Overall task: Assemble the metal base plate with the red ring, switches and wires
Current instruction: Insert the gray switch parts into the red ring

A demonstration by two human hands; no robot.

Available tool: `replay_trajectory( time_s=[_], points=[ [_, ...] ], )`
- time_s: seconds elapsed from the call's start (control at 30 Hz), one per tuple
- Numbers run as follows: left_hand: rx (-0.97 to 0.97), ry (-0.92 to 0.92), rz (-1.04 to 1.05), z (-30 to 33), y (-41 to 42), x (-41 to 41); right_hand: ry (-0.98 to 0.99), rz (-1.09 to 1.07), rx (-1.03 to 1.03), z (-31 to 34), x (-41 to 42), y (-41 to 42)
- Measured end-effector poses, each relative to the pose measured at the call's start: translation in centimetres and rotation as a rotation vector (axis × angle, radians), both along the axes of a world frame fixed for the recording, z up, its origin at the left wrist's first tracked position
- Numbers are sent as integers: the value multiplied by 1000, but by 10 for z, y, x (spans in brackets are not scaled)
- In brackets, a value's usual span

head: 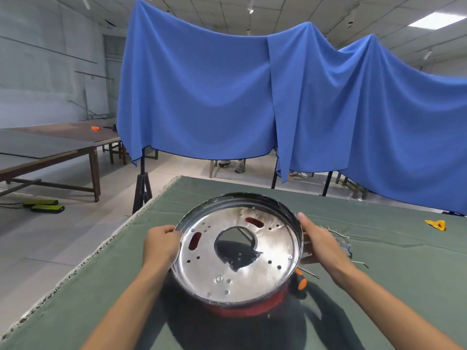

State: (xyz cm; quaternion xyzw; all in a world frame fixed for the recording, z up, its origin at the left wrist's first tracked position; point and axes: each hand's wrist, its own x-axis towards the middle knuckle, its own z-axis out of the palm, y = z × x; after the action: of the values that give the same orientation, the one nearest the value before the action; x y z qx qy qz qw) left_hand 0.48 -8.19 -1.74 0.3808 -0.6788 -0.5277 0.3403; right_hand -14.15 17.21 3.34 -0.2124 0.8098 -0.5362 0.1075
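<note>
A round shiny metal base plate (pixel 267 248) with a raised rim, a central hole and several small holes is held tilted above the table. My left hand (pixel 161 245) grips its left rim and my right hand (pixel 319 242) grips its right rim. Under the plate's near edge shows the red ring (pixel 252 309), and red also shows through two slots in the plate. Thin wires (pixel 336 232) and a small grey part (pixel 347 248) lie on the cloth just right of my right hand, partly hidden by it.
An orange-and-black screwdriver handle (pixel 300 280) lies under the plate's right edge. The table is covered in green cloth (pixel 106 286), with its left edge close. A yellow scrap (pixel 437 224) lies far right. Blue drapes (pixel 227 97) hang behind the table.
</note>
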Motion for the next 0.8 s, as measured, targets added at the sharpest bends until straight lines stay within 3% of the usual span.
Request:
replay_trajectory(
  time_s=[0.17,0.23,0.4,0.47,0.53,0.6,0.7,0.8],
  points=[
    [159,229,5,7,11,3,-310,218,-100,27,17,-1],
    [213,298,-48,12,18,3,-296,262,-137,38,23,-4],
    [101,183,-136,14,37,-4,-97,157,-434,58,38,-27],
    [-14,132,-109,16,42,-6,44,138,-451,62,45,-36],
    [-55,203,-89,20,45,-6,202,119,-422,61,54,-45],
    [79,347,-118,26,46,-3,342,138,-345,57,59,-51],
    [437,500,-265,34,42,4,467,190,-275,50,63,-58],
    [562,613,-326,36,32,12,614,284,-169,45,66,-62]
  ],
)
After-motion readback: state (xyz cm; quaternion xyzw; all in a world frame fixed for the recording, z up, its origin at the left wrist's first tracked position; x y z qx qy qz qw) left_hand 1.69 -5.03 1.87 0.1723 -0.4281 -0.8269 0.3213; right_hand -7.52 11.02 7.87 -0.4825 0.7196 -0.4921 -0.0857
